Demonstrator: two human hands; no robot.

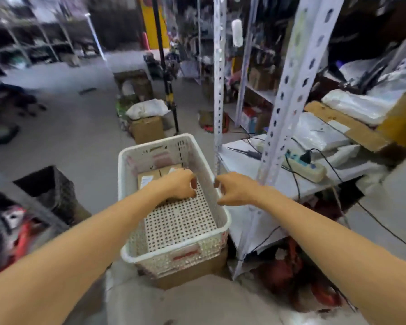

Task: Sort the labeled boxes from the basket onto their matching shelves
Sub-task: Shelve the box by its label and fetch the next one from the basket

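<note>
Labeled boxes point(150, 178), far end of basket point(157, 142): pick-up step; left hand point(181, 184) curled over them, right hand point(234, 188) at rim, grips unclear; next, lift one

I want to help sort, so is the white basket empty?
No, brown boxes lie at the far end of the white basket, by the left hand.

We saw a black crate point(49, 188) at eight o'clock on the grey floor point(80, 137). At twelve stood a cardboard carton point(148, 130) with a white bag point(148, 109) on top and a black-and-yellow stand point(168, 95) just beside it. At three o'clock lay a power strip point(307, 166) with a black plug point(306, 157) in it.
</note>
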